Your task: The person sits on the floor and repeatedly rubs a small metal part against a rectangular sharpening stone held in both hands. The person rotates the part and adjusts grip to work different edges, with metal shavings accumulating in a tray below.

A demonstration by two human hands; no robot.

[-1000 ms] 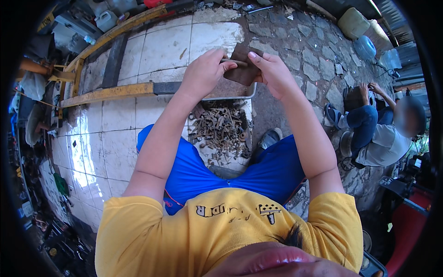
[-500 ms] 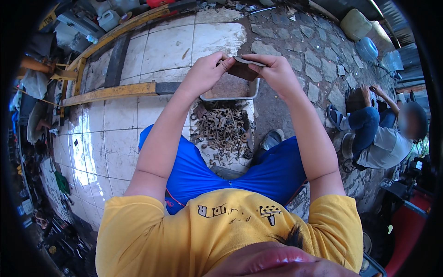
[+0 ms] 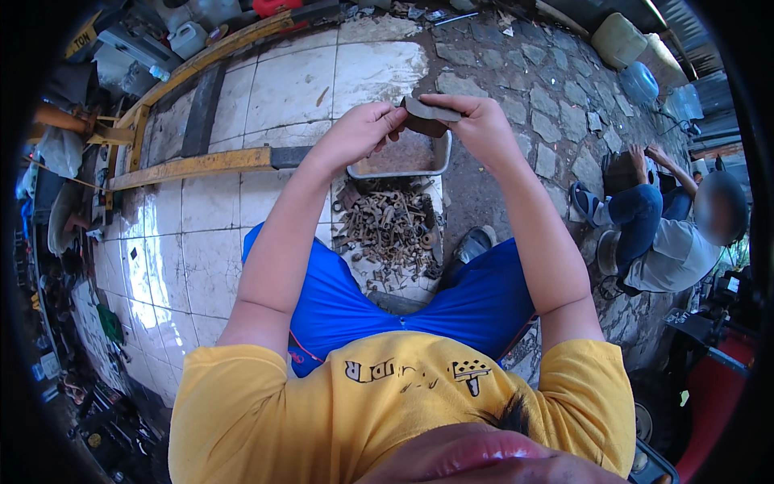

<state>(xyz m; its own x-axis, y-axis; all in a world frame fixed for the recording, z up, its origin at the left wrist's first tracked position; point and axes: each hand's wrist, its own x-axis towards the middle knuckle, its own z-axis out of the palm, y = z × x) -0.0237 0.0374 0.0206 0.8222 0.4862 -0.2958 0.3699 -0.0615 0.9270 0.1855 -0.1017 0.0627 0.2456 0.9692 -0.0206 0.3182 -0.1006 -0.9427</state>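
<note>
Out in front of me, a curved grey-brown plate that looks like a brake lining (image 3: 425, 126) is held between both hands, above a tray. My left hand (image 3: 359, 135) pinches its left end, thumb and fingers closed. My right hand (image 3: 484, 129) grips the right end with the fingers stretched along its upper side. Beneath it stands the shallow metal tray (image 3: 401, 173), partly hidden by the hands, with a brownish bottom. Nearer to me, between my legs, a heap of rusty bolts and small metal parts (image 3: 391, 230) lies on the tiles.
A yellow and black steel frame (image 3: 193, 166) lies at the left. Another person (image 3: 673, 250) sits at the right on stone paving. Plastic jugs (image 3: 621, 42) stand at the far right, and a red machine part (image 3: 721, 395) is near the lower right. Tools line the left edge.
The brake lining has tilted in my hands, so more of its grey curved face shows. Both hands have shifted slightly with it; the tray and the heap stay put.
</note>
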